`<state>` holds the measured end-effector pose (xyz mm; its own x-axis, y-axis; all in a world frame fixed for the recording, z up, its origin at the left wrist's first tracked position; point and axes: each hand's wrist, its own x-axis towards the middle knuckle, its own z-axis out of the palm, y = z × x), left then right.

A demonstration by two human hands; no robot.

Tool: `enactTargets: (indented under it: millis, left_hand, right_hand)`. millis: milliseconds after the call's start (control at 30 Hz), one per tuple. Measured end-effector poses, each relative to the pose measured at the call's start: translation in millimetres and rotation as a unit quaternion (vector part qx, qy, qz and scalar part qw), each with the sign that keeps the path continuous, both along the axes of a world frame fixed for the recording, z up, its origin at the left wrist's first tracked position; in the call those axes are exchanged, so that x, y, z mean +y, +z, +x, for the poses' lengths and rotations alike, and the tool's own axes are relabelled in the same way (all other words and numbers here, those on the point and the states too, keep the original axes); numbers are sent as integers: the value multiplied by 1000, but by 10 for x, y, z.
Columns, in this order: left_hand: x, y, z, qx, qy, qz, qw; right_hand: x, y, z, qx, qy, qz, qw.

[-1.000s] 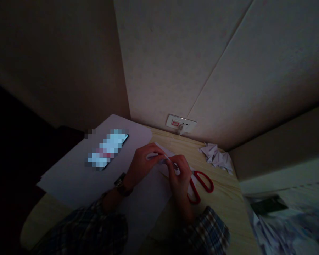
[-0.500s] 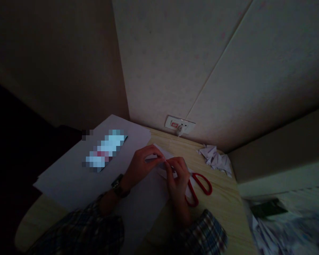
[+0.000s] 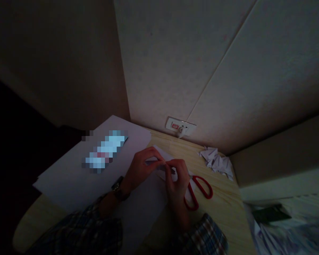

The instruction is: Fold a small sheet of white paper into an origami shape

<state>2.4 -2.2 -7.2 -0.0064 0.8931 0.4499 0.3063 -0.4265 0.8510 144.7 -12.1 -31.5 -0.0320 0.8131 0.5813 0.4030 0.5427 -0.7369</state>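
Note:
In dim light, my left hand (image 3: pixel 142 166) and my right hand (image 3: pixel 177 180) meet over a small folded white paper piece (image 3: pixel 163 156) on a wooden table (image 3: pixel 223 205). Both hands pinch the paper with curled fingers, fingertips touching near its middle. A watch sits on my left wrist. Red-handled scissors (image 3: pixel 198 191) lie on the table just right of my right hand, partly hidden by it. The paper piece rests partly on a large white sheet (image 3: pixel 69 177).
A lit phone screen (image 3: pixel 105 154) lies on the large sheet at the left. Crumpled white paper (image 3: pixel 218 161) sits at the table's far right corner. A wall socket (image 3: pixel 180 125) with a plug is behind. Dark clutter lies right of the table.
My hands have barely shifted; the fingertips of both have drawn slightly closer together on the folded paper. The view has moved a little.

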Motion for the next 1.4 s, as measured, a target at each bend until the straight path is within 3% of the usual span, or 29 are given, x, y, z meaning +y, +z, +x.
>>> enactTargets:
  millis: [267,500,733,1167,1400]
  left_hand:
    - [2,-5,16,-4,14,13,1000]
    - [30,-14,-5,-45,59,-28,997]
    - [14,-38,8,-75,1,-65,995]
    - [8,3,18,-39,5,-60,997]
    - [2,-11,1,-50,6,-70,996]
  right_hand:
    - [4,-21,0,1,-7,-12,1000]
    - [61,-42,16,25,-16,-19,999]
    - [58,-66,28,36,-26,-31,999]
    - [44,-47,16,13,-26,-24,999]
    - [53,-27,27,25,-7,-59,998]
